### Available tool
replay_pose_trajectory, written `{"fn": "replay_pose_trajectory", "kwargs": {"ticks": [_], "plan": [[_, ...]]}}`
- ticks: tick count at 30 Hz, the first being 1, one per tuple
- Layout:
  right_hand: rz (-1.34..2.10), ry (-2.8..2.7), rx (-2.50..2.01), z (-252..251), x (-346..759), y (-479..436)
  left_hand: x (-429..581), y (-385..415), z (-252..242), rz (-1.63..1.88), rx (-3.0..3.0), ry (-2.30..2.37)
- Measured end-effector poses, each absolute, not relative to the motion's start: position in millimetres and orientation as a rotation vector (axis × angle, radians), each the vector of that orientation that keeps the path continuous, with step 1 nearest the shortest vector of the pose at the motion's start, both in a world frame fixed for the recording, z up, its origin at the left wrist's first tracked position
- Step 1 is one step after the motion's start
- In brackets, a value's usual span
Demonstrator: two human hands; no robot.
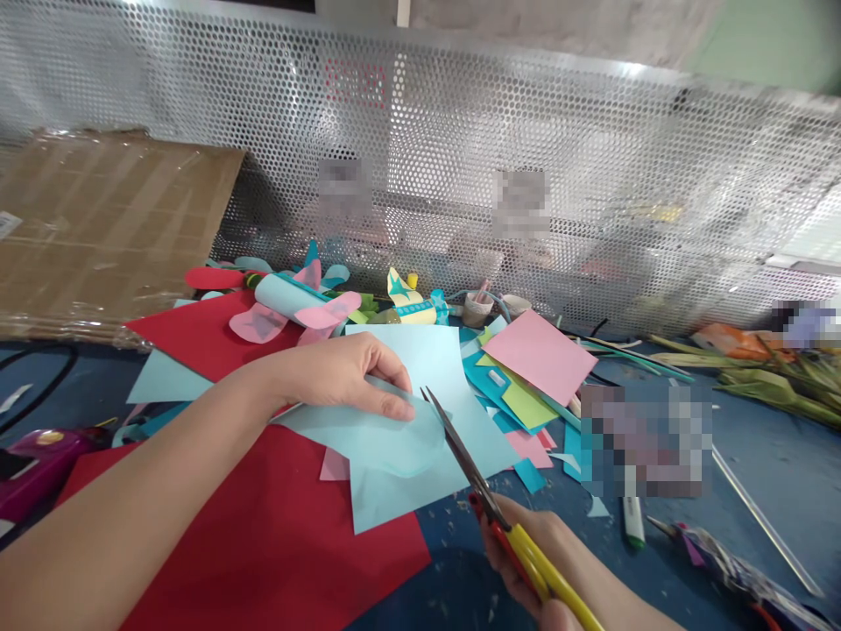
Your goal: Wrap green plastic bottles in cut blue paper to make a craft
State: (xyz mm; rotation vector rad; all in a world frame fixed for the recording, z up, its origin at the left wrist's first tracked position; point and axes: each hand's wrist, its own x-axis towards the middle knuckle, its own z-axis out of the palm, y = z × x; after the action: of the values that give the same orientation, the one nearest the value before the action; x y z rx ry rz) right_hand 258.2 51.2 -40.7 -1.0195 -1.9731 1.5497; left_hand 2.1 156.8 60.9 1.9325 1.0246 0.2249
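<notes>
My left hand [358, 377] pinches the edge of a light blue sheet of paper [394, 460] between thumb and fingers. A faint curved line shows on that sheet. In my right hand [532, 535] is a pair of scissors [469, 464] with yellow and red handles. Its blades point up and left, slightly apart at the tips, close to the paper's right side near my left thumb. Whether they touch the paper I cannot tell. Another light blue sheet lies beneath, and red paper [276, 535] is spread under my left forearm.
Paper flowers [289, 302] and coloured scraps stand behind the sheets. A pink square [540, 358] lies to the right, with a green-ended marker [633, 517] nearer me. A purple tool [43, 464] sits at far left. Cardboard [118, 237] leans against the perforated metal screen [447, 158].
</notes>
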Motion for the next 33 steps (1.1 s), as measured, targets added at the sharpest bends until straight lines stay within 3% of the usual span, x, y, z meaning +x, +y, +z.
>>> {"fn": "replay_pose_trajectory", "kwargs": {"ticks": [26,33], "plan": [[1.474,-2.092,-1.166,-41,262,47,-14,168,53,0.045,1.988,0.999],[1.286,-2.048,-1.194,-37,263,44,-16,169,52,0.051,1.946,1.012]]}}
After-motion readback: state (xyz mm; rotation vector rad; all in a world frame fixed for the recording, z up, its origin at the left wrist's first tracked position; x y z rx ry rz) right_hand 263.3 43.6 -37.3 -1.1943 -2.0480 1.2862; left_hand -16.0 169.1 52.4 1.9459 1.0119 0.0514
